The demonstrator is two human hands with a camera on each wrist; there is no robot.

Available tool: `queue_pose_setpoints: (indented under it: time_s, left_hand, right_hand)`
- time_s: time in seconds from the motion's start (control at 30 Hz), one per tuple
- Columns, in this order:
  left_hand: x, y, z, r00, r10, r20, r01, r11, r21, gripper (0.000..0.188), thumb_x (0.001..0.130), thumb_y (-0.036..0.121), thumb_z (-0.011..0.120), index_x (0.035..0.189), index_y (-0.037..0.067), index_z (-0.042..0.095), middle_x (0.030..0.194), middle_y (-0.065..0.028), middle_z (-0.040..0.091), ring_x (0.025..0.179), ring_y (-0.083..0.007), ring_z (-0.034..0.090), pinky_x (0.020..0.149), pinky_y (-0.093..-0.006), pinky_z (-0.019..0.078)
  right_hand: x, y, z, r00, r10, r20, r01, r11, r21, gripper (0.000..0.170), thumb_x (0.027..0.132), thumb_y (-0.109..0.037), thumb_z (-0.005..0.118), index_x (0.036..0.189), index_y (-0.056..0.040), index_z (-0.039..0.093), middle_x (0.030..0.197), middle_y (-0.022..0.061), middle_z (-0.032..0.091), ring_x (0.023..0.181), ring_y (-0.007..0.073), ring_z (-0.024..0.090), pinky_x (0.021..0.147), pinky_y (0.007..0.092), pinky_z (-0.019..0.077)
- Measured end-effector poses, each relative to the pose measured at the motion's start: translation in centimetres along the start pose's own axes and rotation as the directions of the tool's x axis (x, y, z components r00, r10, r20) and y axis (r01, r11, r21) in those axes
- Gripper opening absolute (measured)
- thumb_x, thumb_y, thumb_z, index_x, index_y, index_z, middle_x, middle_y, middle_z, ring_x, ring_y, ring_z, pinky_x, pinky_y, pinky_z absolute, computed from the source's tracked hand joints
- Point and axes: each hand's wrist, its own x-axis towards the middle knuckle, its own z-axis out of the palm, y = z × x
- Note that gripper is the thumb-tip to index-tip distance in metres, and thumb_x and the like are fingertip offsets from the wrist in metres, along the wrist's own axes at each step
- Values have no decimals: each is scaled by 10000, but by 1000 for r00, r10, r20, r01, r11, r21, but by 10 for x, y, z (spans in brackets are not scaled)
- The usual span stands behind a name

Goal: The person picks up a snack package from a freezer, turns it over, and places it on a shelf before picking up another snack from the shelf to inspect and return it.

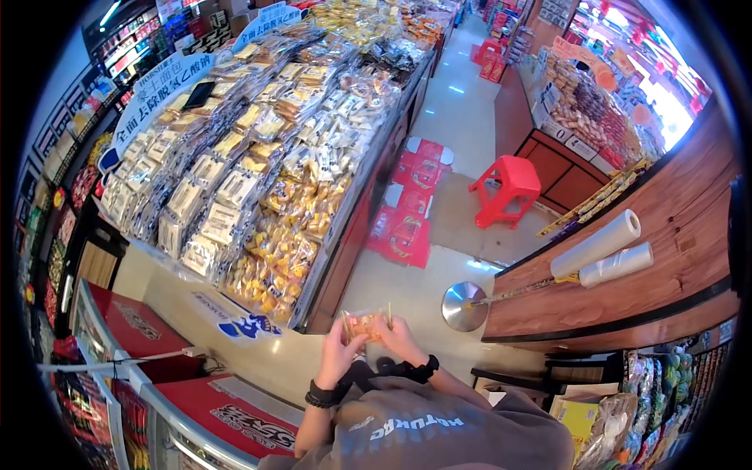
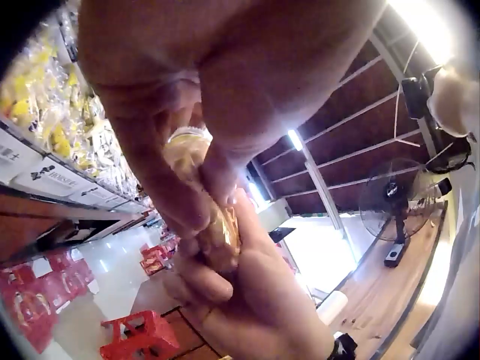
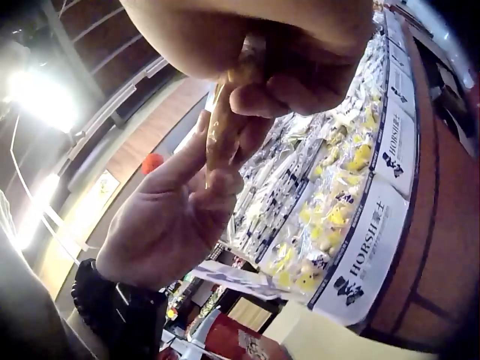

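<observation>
A small clear-wrapped packet with orange-brown contents is held between both hands in front of the torso. The left hand grips its left end, thumb on the near side; the right hand pinches its right end. In the left wrist view the packet is seen edge-on, the left hand above and the right hand below. The right wrist view shows the packet between the left hand's fingers and the right hand.
A long display of packaged bread lies ahead and left, with a phone on it. Flattened red cartons and a red stool are on the floor. Right of the hands stand a round metal base and a wooden counter with plastic rolls.
</observation>
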Motion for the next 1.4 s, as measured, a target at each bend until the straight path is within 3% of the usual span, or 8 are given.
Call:
queue_pose_setpoints:
  time_s: [0.1, 0.2, 0.33, 0.67, 0.8, 0.93, 1.1, 1.4]
  left_hand:
    - [34, 14, -7, 994, -57, 93, 55, 998, 25, 344, 873, 94, 764, 1158, 12, 591, 668, -28, 656, 542, -72, 601, 487, -249, 478]
    - [61, 27, -9, 980, -59, 191, 38, 993, 114, 314, 901, 149, 744, 1156, 29, 605, 693, -29, 658, 541, -72, 597, 473, -256, 460]
    - [93, 28, 2, 960, -25, 279, -31, 980, 195, 354, 903, 186, 744, 1185, 22, 606, 685, -54, 639, 568, -93, 548, 531, -286, 459]
    - [180, 24, 66, 969, 85, 233, -152, 945, 290, 275, 876, 153, 764, 1089, 8, 668, 601, -40, 543, 540, -93, 473, 528, -274, 404]
    - [223, 36, 99, 954, 107, 280, -196, 929, 315, 211, 929, 102, 709, 1079, -36, 659, 748, -7, 650, 674, -37, 539, 615, -219, 446]
    - [263, 51, 137, 944, -13, 331, -94, 947, 307, 155, 962, 114, 665, 1012, -34, 668, 727, -22, 647, 677, -60, 568, 624, -222, 452]
    - [301, 60, 181, 920, 40, 391, -195, 910, 367, 206, 991, 119, 614, 828, -8, 612, 636, -12, 595, 600, -64, 524, 554, -247, 410]
    - [367, 58, 226, 884, -63, 462, -121, 926, 358, 238, 1012, 142, 589, 822, -1, 579, 617, -18, 588, 572, -61, 521, 522, -242, 394]
  right_hand:
    - [21, -19, 0, 998, -37, -58, 35, 999, -34, 284, 1038, -257, 536, 1046, 2, 653, 792, 0, 636, 651, 82, 543, 554, 288, 449]
    - [40, 0, -13, 990, 22, -142, -48, 982, -181, 302, 1035, -279, 541, 1015, -5, 665, 773, 9, 636, 661, 101, 551, 558, 311, 450]
    - [49, -18, -21, 949, -51, -312, 25, 996, -88, 331, 1034, -307, 542, 952, -12, 666, 712, -4, 607, 643, 91, 544, 542, 306, 443]
    - [113, -30, -102, 897, -31, -441, 148, 961, 232, 307, 1034, -318, 558, 975, -25, 626, 706, -18, 592, 556, 64, 528, 498, 232, 412]
    - [148, -50, -150, 901, -13, -434, 152, 946, 286, 293, 1043, -294, 543, 1025, -15, 632, 746, -7, 626, 575, 59, 548, 510, 235, 439]
    - [178, -64, -188, 899, -44, -435, 197, 929, 312, 282, 1045, -282, 539, 1045, -16, 630, 769, -1, 640, 596, 57, 562, 508, 231, 444]
    - [199, -77, -233, 880, -34, -474, 223, 910, 348, 280, 1039, -283, 551, 1061, -15, 629, 779, 0, 643, 600, 54, 559, 508, 227, 443]
    - [234, -81, -283, 837, 27, -546, 220, 898, 381, 286, 1038, -286, 554, 1104, -17, 628, 826, -2, 660, 622, 48, 580, 509, 223, 453]
